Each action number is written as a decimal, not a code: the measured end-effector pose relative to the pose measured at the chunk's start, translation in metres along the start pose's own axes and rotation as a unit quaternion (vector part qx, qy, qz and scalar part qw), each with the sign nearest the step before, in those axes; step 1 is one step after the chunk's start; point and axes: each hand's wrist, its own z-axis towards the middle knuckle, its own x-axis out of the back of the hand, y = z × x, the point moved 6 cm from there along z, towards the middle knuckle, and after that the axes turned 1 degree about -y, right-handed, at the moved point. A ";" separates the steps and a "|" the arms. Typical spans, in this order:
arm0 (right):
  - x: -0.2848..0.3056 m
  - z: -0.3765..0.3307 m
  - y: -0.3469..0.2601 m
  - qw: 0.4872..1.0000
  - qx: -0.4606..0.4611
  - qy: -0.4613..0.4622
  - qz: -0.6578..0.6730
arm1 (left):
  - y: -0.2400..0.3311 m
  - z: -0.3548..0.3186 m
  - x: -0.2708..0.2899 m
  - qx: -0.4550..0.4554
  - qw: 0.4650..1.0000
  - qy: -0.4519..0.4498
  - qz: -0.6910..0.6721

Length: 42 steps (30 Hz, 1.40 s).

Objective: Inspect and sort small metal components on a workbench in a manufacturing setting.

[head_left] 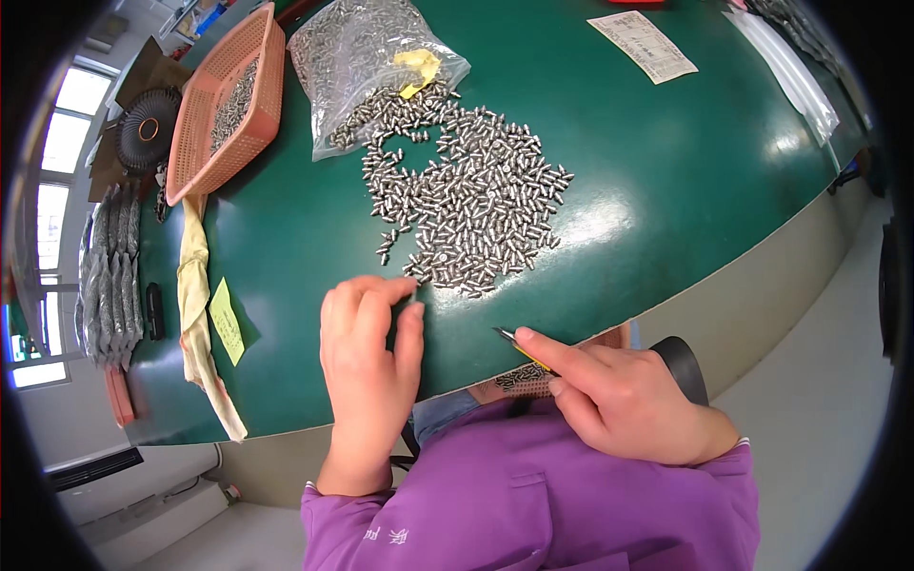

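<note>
A heap of small silvery metal parts (486, 195), pointed at the ends, is spread over the green table (666, 190). At the near left edge of the heap is my left hand (367, 343), thumb and forefinger bent together around what looks like one small metal part (415, 294). My right hand (619, 390), close to the table's front edge, grips a slim tool (526, 350) with a dark pointed tip and some yellow on its handle. Its tip points left toward the heap; the exact kind does not show.
Behind the heap lies a clear plastic bag (367, 57) full of similar parts. A pink basket (262, 124) holds more at the far left. Nearer are a cream cloth strip (194, 295) and a yellow-green note (227, 322). A paper slip (644, 46) lies far right.
</note>
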 end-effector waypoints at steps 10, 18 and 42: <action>-0.005 0.004 -0.005 0.999 0.007 -0.015 -0.046 | 0.021 -0.008 -0.009 -0.006 0.993 -0.088 -0.082; -0.011 0.005 -0.008 0.999 0.018 -0.005 -0.047 | 0.024 -0.008 -0.015 -0.024 0.992 -0.082 -0.088; 0.005 -0.003 0.006 1.000 -0.020 0.018 0.008 | 0.030 -0.006 -0.011 0.000 0.981 -0.129 -0.142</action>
